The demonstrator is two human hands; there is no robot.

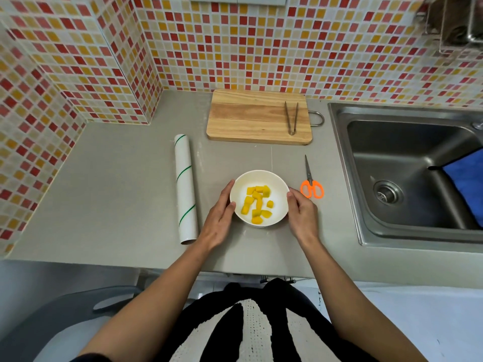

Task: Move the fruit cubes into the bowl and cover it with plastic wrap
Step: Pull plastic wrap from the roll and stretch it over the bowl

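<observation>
A white bowl (277, 182) stands on the grey counter near its front edge. Several yellow fruit cubes (257, 203) lie inside it. My left hand (218, 218) lies flat against the bowl's left wall, fingers along the rim. My right hand (303, 216) presses against the right wall. A roll of plastic wrap (185, 189), white with green stripes, lies lengthwise to the left of the bowl. Faint edges of a clear sheet (271, 158) show on the counter behind the bowl; I cannot tell whether it covers the bowl.
A wooden cutting board (251, 117) sits at the back with metal tongs (291, 117) on its right part. Orange-handled scissors (311, 185) lie right of the bowl. A steel sink (407, 168) with a blue cloth (467, 181) is at the right. Tiled walls close the left and back.
</observation>
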